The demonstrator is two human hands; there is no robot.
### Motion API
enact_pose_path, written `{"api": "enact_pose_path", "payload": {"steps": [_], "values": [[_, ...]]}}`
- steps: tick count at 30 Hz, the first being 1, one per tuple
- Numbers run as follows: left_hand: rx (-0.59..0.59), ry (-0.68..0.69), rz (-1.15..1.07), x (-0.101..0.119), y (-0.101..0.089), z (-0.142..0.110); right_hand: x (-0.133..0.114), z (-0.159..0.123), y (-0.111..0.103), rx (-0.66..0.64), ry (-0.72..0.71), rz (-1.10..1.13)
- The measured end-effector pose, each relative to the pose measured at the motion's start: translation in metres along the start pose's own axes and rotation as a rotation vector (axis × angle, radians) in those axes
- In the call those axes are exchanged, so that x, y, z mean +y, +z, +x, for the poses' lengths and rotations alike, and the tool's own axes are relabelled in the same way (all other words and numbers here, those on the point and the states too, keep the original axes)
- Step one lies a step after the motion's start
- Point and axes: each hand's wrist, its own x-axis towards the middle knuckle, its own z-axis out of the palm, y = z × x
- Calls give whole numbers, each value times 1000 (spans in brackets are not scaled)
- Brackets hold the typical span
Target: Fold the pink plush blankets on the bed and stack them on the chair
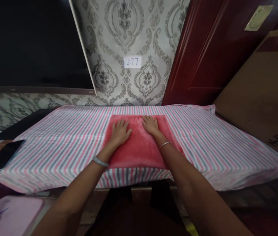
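Note:
A soft red towel [141, 150] lies flat, roughly square, on a striped cloth [67, 137] of pink, grey and white. My left hand [120, 132] rests palm down on the towel's upper left part, its fingers spread. On the upper right part, my right hand [150, 124] also lies flat with fingers stretched out, near the far edge. Neither hand grips anything. The pile looks lighter between the two hands. A bracelet circles each wrist.
The striped cloth covers a table against a patterned wall. A large cardboard box [261, 95] stands at the right, by a dark red door [200, 49]. A black screen [28, 42] hangs upper left. A dark flat tablet-like object [3, 157] and a pink item [18, 214] lie left.

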Motion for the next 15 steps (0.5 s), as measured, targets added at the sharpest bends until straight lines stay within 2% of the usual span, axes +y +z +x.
{"api": "enact_pose_path", "payload": {"steps": [2, 5, 7, 9, 12, 15], "values": [[-18, -28, 21, 2, 8, -8, -14, -16, -2, 16, -19, 17], [-9, -21, 52, 0, 17, -10, -41, -53, 6, 54, -199, 58], [-15, -5, 73, -2, 19, -9, -55, -76, 17, 17, -275, 81], [-18, 8, 91, -3, 19, -8, -62, -90, 24, -14, -285, 91], [-12, 7, 100, -3, 19, -7, -51, -94, 24, -38, -248, 96], [6, 12, 94, -1, 18, -7, -15, -97, 15, -37, -174, 67]]}}
